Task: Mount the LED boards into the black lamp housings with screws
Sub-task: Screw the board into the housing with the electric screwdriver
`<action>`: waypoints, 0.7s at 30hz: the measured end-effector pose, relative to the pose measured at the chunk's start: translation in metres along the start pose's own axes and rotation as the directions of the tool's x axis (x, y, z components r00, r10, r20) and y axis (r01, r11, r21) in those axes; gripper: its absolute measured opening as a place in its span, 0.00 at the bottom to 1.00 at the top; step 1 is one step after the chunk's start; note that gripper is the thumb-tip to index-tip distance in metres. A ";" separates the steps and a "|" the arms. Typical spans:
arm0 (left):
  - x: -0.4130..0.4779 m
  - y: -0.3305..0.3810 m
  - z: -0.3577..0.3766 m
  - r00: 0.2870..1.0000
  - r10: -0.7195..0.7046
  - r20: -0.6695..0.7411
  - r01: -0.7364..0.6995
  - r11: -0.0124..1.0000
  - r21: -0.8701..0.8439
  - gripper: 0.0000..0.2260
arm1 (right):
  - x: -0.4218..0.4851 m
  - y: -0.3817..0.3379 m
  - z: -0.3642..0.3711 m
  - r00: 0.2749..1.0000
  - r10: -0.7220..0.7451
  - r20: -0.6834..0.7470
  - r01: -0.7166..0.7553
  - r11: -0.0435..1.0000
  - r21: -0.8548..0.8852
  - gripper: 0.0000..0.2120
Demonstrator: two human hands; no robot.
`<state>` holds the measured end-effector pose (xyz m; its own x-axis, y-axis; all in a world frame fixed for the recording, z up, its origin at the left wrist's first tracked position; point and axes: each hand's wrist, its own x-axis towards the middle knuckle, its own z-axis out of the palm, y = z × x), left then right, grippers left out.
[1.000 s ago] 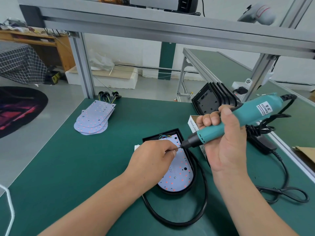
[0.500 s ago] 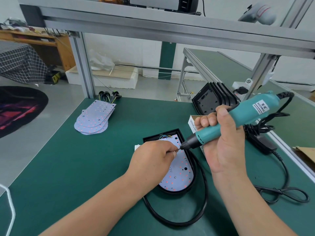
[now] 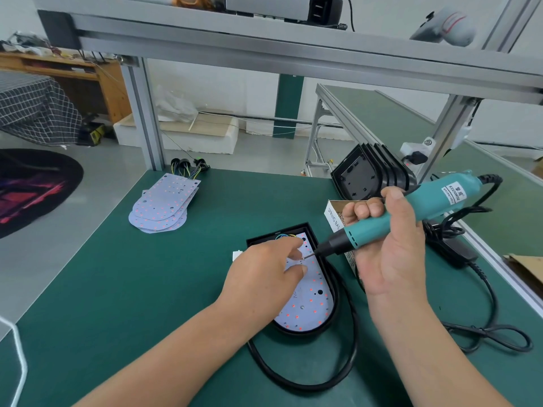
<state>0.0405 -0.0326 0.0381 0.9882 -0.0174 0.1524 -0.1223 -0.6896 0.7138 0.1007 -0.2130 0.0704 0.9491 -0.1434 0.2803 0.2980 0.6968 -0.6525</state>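
Head view: I see right hand (image 3: 390, 259) gripping screwdriver (image 3: 437, 199); bit tip at left hand (image 3: 264, 271) fingertips, above LED board (image 3: 311, 301); left hand's grip I cannot tell.

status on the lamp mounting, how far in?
Done: one LED board sits in the black housing on the green mat. In hand: the right hand grips the electric screwdriver, bit angled at the board's upper part beside the left hand; any screw there is too small to tell. To do: a stack of LED boards and nested empty housings wait at the back.
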 end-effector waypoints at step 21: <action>-0.003 0.013 0.009 0.903 0.272 0.334 -0.430 0.615 0.662 0.07 | 0.022 0.015 0.003 0.987 -0.156 0.025 0.158 0.961 -0.228 0.07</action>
<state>0.0371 -0.0483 0.0411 0.8897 -0.4447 0.1035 -0.4383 -0.8953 -0.0791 0.1259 -0.2036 0.0691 0.8882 -0.2329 0.3960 0.4590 0.4869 -0.7431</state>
